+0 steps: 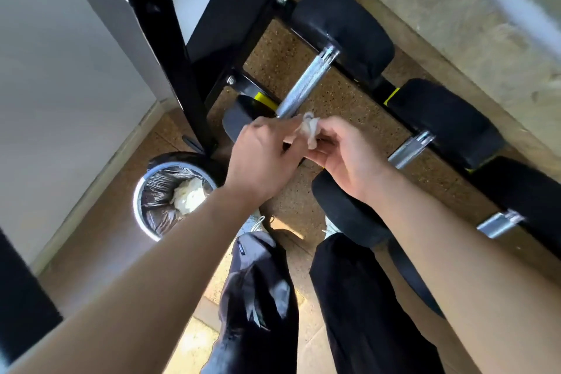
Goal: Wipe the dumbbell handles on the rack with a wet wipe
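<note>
Both hands meet over the near end of the knurled chrome dumbbell handle [306, 82], which lies on the lowest tier of the black steel rack [212, 9] between its black rubber heads. The left hand [264, 161] has its fingers curled and pinches one side of the crumpled white wet wipe [309, 129]. The right hand [343, 155] pinches the other side between thumb and fingertips, so the wipe sits bunched between them, just beside the bar's near end. It looks like the wipe is being readied rather than rubbed. The step would go best if the wad were opened flat enough to wrap the bar and one hand closed around it. That hand could then draw the wipe along the whole length while twisting, so the moisture gets into the knurling instead of skating over it. A tight ball would only touch a narrow strip. Two more chrome handles [409, 149] lie further right on the same tier and probably need the same treatment. The round metal bin with a black liner [136, 191], on the floor to the left with white wads inside, is handy once the wipe is soiled.
</note>
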A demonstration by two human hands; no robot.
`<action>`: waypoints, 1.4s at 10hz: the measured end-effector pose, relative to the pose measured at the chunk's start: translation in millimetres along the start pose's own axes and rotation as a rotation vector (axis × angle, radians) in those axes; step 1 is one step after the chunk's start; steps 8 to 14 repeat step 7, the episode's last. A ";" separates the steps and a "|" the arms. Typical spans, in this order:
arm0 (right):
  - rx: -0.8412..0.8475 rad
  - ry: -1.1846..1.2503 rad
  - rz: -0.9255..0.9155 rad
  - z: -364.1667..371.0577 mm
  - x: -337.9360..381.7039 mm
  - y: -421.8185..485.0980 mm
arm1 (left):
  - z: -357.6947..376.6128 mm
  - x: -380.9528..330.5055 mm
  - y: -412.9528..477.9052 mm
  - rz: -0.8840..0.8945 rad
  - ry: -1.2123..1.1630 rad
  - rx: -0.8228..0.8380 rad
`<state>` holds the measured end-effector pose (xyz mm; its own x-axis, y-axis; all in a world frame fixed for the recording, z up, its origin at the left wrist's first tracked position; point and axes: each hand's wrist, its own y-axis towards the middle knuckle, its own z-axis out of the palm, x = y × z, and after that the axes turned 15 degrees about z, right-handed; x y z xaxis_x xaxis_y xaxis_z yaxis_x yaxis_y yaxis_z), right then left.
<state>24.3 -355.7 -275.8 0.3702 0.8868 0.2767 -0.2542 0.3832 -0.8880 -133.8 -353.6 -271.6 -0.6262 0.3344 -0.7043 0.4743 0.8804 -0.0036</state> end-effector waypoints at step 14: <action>-0.073 -1.581 -0.209 62.4 -83.6 -34.6 | -60.5 3.0 -206.5 -1.185 -0.191 -0.547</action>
